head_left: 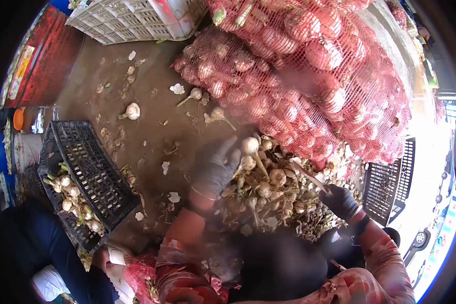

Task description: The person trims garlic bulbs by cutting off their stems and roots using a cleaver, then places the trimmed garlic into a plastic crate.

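My left hand (215, 169), in a dark glove, reaches over the left edge of a garlic heap with fingers stretched and apart. Nothing shows in it, though it is somewhat blurred. Just right of its fingertips lies a pale garlic bulb (250, 146) with its stem pointing down. My right hand (340, 201), also gloved, is closed around a knife (309, 176), its blade angled up and left over the pile. Loose garlic bulbs with stems (277, 177) and dry trimmings (316, 223) spread between the hands.
Full red mesh sacks of garlic (309, 76) rise behind the heap. A black crate (88, 172) with garlic stands tilted at left, another black crate (387, 185) at right. A white crate (137, 20) sits at the back. Stray bulbs (132, 111) dot the brown floor.
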Motion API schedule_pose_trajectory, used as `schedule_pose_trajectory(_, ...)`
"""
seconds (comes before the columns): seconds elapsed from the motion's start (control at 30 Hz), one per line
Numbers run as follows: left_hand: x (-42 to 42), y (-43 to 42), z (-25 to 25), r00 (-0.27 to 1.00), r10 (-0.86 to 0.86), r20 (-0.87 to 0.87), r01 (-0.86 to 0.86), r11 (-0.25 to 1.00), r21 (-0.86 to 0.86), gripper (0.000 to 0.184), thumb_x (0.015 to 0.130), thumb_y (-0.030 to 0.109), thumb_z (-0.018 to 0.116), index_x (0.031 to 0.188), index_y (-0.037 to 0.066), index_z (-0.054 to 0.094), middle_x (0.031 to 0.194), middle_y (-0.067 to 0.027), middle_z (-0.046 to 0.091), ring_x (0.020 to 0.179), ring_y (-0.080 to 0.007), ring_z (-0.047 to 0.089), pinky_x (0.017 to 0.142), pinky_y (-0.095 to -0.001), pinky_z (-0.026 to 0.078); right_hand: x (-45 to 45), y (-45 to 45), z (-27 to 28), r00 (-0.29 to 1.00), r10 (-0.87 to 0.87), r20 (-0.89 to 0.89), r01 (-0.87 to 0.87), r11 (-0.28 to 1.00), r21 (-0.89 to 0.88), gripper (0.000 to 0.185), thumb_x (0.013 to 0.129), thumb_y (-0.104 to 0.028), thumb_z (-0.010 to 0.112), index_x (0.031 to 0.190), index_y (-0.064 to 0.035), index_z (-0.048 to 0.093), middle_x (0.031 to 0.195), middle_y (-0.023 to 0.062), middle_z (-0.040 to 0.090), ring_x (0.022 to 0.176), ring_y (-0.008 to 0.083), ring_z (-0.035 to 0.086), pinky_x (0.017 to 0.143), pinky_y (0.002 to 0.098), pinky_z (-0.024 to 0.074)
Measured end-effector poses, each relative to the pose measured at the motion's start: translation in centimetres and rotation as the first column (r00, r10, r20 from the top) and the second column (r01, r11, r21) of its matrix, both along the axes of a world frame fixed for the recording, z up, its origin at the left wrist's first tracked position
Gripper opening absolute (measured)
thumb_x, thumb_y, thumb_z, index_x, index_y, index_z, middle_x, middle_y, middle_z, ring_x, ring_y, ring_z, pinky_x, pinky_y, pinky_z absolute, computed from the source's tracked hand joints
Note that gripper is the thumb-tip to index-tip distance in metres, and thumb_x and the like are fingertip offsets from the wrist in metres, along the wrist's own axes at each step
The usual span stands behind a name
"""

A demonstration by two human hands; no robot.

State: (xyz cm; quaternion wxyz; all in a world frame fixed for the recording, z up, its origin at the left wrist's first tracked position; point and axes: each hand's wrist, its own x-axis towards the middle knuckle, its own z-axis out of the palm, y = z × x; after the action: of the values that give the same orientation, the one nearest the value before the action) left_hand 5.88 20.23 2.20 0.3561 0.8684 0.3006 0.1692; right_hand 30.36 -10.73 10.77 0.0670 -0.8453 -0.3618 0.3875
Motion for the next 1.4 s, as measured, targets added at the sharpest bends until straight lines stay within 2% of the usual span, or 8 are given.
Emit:
schedule_pose_trajectory(0.17,-5.6,19.3,-3.3,0.820,0.567,-0.076,-0.410,0.675,0.613,0.051,0.085,0.021,0.062,0.133,0.008,0.050,0.117,-0.0210,0.060,0.108,-0.0386,0.057,0.093,-0.0478,0.045,0.6,-1.5,-0.9,0.999,0.014,0.033,-0.011,0.994,-0.107,0.033,0.086,-0.034,0.066,0.095,-0.0025,0.062,0.072,0.0197,0.063,0.067,0.0350,0.065,0.061,0.0414,0.0495)
schedule_pose_trajectory(0.33,-7.3,24.8,-9.1,0.617,0.647,-0.448,-0.784,0.553,-0.282,0.058,0.084,0.028,0.065,0.137,0.011,0.047,0.118,-0.0241,0.061,0.110,-0.0378,0.058,0.097,-0.0424,0.045,0.4,-0.6,0.5,0.994,0.093,0.060,-0.086,0.990,-0.109,0.035,0.084,-0.036,0.069,0.094,-0.0035,0.062,0.071,0.0180,0.061,0.064,0.0351,0.062,0.060,0.0422,0.0485)
schedule_pose_trajectory(0.43,-4.4,18.3,-5.5,0.817,0.051,-0.574,-0.241,0.935,-0.260,0.060,0.085,0.032,0.067,0.137,0.009,0.047,0.117,-0.0238,0.062,0.108,-0.0360,0.060,0.096,-0.0403,0.046,1.0,-1.9,-0.1,0.988,0.135,0.072,-0.130,0.990,-0.060,0.034,0.084,-0.035,0.069,0.094,-0.0042,0.062,0.070,0.0177,0.061,0.064,0.0341,0.062,0.060,0.0420,0.0485)
schedule_pose_trajectory(0.57,2.0,14.4,-5.4,0.947,0.302,-0.107,-0.321,0.901,-0.293,0.053,0.083,0.034,0.070,0.126,0.007,0.056,0.119,-0.0216,0.061,0.108,-0.0358,0.060,0.096,-0.0418,0.046,0.5,-2.2,-0.3,0.999,0.033,0.026,-0.031,0.996,-0.088,0.033,0.084,-0.035,0.068,0.096,-0.0049,0.062,0.071,0.0164,0.062,0.064,0.0341,0.062,0.061,0.0414,0.0489)
schedule_pose_trajectory(1.07,4.3,2.8,0.3,0.815,0.046,-0.577,-0.101,0.993,-0.064,0.038,0.076,0.024,0.076,0.106,0.010,0.058,0.101,-0.0148,0.065,0.094,-0.0314,0.064,0.084,-0.0422,0.051,0.9,-5.5,-3.9,0.993,0.056,-0.104,-0.042,0.990,0.132,0.032,0.086,-0.028,0.069,0.108,-0.0047,0.061,0.082,0.0172,0.065,0.071,0.0305,0.063,0.068,0.0368,0.0502)
schedule_pose_trajectory(1.17,-1.8,1.9,-0.2,0.829,0.533,0.170,-0.313,0.694,-0.648,0.030,0.084,0.022,0.071,0.107,0.006,0.059,0.095,-0.0064,0.065,0.086,-0.0196,0.063,0.072,-0.0329,0.053,0.3,-1.9,-0.4,0.984,0.162,-0.069,-0.151,0.978,0.142,0.030,0.086,-0.024,0.071,0.104,-0.0036,0.061,0.077,0.0168,0.063,0.067,0.0301,0.061,0.066,0.0382,0.0491)
schedule_pose_trajectory(1.27,-8.0,-2.2,6.7,0.592,0.794,0.140,0.211,0.015,-0.977,0.043,0.093,0.045,0.049,0.111,0.008,0.060,0.101,-0.0092,0.065,0.093,-0.0253,0.060,0.071,-0.0377,0.050,0.6,-2.2,-2.7,0.977,0.200,-0.080,-0.177,0.956,0.232,0.025,0.086,-0.021,0.071,0.099,-0.0021,0.062,0.074,0.0158,0.061,0.063,0.0253,0.056,0.063,0.0361,0.0474)
schedule_pose_trajectory(1.4,-11.0,-9.7,12.8,0.410,0.912,0.037,0.102,-0.005,-0.995,0.054,0.092,0.052,0.048,0.120,0.007,0.057,0.105,-0.0119,0.063,0.096,-0.0289,0.059,0.077,-0.0451,0.051,-1.8,-2.6,-4.2,0.949,0.219,-0.227,-0.116,0.911,0.395,0.024,0.086,-0.021,0.071,0.093,-0.0018,0.059,0.069,0.0066,0.057,0.063,0.0164,0.047,0.061,0.0343,0.0443)
